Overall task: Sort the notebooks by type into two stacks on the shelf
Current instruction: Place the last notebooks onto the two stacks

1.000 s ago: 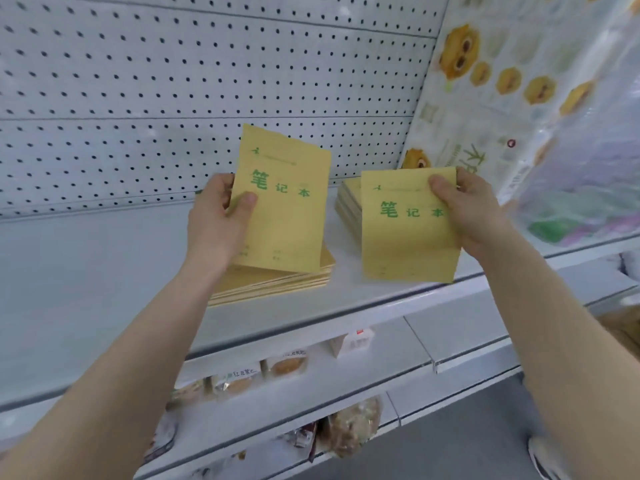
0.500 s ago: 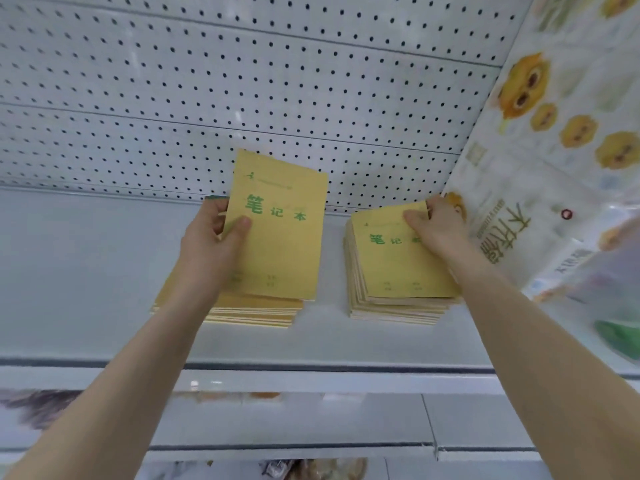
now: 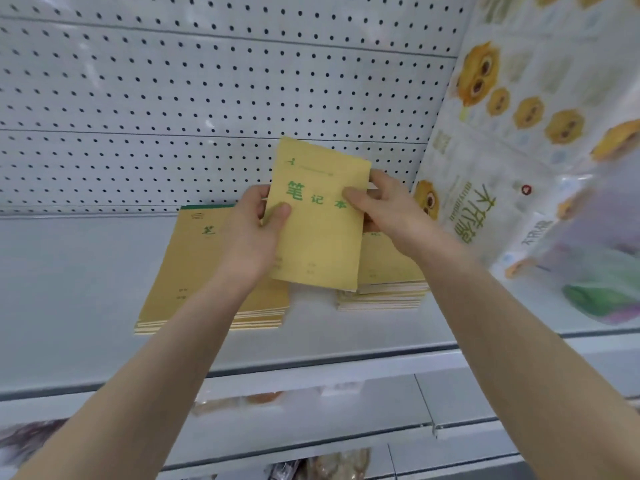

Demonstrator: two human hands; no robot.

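Note:
A yellow notebook with green characters is held upright above the white shelf, between two stacks. My left hand grips its left edge, thumb on the cover. My right hand pinches its right edge near the top. The left stack of larger yellow notebooks lies flat under my left wrist. The right stack of smaller yellow notebooks lies behind the held notebook, partly hidden by it.
A white pegboard wall backs the shelf. Large plastic-wrapped packs printed with yellow flowers stand at the right end. Lower shelves with packaged goods run below the front edge.
My right hand let go of the notebook it laid on the right stack and moved left onto the notebook in my left hand, which shifted right.

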